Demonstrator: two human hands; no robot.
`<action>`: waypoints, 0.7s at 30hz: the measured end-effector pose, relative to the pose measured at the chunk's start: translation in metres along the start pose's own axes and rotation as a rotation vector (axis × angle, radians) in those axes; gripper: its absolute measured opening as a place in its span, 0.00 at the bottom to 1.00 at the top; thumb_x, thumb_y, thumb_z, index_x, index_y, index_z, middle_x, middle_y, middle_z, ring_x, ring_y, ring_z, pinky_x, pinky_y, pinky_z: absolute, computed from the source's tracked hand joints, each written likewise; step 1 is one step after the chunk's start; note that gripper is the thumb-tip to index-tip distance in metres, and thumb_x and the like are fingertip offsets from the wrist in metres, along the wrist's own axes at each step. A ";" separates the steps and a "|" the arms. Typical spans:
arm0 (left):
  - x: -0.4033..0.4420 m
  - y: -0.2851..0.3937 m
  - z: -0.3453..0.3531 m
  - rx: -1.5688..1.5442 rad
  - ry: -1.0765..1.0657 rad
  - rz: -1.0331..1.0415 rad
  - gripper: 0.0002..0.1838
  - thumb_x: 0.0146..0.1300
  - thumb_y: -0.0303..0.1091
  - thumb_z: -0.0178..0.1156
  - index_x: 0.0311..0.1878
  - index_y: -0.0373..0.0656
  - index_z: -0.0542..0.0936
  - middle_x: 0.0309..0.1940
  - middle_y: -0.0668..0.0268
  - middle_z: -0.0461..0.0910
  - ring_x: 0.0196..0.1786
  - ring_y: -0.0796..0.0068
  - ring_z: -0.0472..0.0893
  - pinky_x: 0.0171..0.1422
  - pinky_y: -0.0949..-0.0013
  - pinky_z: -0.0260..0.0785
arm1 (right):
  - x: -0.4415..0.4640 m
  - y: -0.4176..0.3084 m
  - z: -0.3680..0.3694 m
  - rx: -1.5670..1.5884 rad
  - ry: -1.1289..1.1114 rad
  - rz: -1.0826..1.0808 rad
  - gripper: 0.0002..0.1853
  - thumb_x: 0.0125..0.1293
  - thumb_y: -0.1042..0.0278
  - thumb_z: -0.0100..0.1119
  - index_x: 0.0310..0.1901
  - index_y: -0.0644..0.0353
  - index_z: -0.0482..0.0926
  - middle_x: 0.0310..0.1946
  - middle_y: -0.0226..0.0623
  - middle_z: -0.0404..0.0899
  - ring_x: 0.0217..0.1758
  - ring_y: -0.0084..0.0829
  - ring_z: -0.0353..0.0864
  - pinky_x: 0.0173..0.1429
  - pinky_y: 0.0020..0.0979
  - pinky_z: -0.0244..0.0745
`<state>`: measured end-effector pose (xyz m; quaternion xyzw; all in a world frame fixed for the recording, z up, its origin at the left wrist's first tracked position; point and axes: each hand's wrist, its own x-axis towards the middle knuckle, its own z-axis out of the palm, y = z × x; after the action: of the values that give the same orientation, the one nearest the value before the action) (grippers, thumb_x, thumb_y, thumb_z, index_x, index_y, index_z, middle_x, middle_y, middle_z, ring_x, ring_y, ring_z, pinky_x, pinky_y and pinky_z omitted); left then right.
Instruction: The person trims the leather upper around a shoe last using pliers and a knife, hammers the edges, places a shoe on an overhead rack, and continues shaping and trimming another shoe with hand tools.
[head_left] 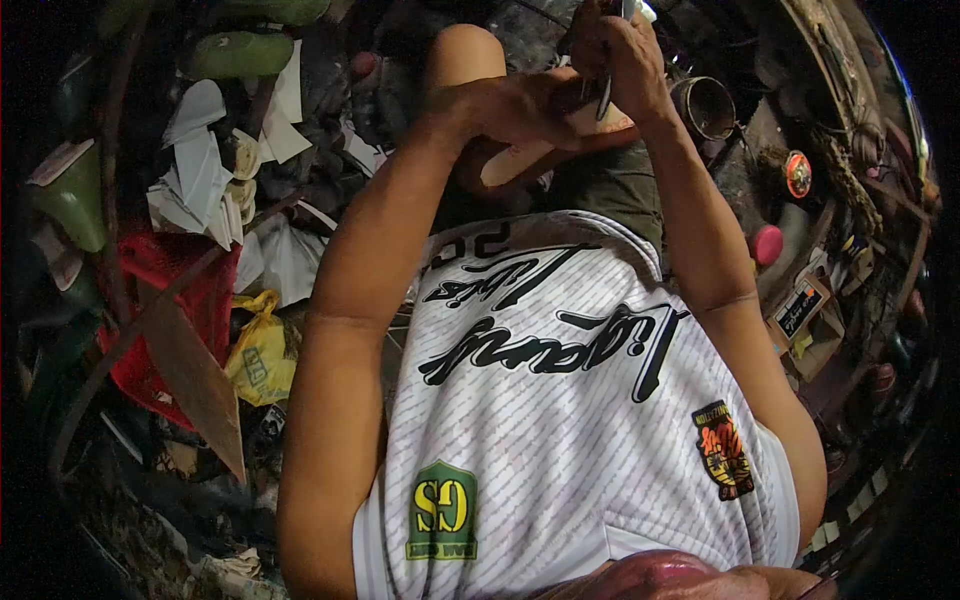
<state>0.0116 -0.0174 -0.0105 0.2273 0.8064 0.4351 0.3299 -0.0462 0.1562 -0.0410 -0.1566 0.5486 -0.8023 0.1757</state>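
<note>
A person's left hand [525, 108] curls over the middle of a long, flat, beige sole-shaped piece with red lettering [514, 164] above the lap, as the right hand [632, 62], fingers closed around a slim silver metal tool [604, 99], works just beside its far end.

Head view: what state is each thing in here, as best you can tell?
Left hand: curled over the pale piece.
Right hand: closed on the metal tool.
Pale piece: held, partly covered.
Metal tool: gripped, partly hidden.
Yellow bag: crumpled, contents unclear.
Round container: open, contents unclear.
White shirt: worn, creased.
</note>
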 end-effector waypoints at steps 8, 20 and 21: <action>0.000 0.003 -0.008 -0.099 -0.067 -0.143 0.42 0.49 0.46 0.68 0.65 0.38 0.65 0.57 0.50 0.74 0.59 0.59 0.75 0.63 0.64 0.66 | -0.039 -0.110 0.033 -0.210 -0.095 0.830 0.09 0.64 0.63 0.54 0.29 0.56 0.73 0.20 0.24 0.67 0.16 0.16 0.62 0.17 0.22 0.55; -0.035 -0.005 -0.010 -1.045 0.208 0.198 0.46 0.56 0.55 0.67 0.70 0.37 0.60 0.58 0.58 0.72 0.60 0.66 0.72 0.65 0.65 0.62 | -0.116 -0.053 0.017 0.096 0.509 0.461 0.16 0.67 0.54 0.56 0.42 0.61 0.74 0.30 0.32 0.77 0.30 0.27 0.78 0.33 0.27 0.73; -0.030 -0.012 -0.005 -1.320 0.186 0.299 0.44 0.56 0.54 0.67 0.68 0.36 0.63 0.58 0.58 0.73 0.60 0.65 0.73 0.66 0.64 0.62 | -0.120 -0.046 0.024 0.091 0.447 0.450 0.21 0.66 0.51 0.58 0.49 0.61 0.72 0.37 0.35 0.79 0.39 0.25 0.79 0.39 0.25 0.74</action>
<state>0.0274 -0.0456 -0.0087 0.0492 0.3573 0.8942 0.2651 0.0662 0.2062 0.0029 0.1567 0.5581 -0.7814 0.2308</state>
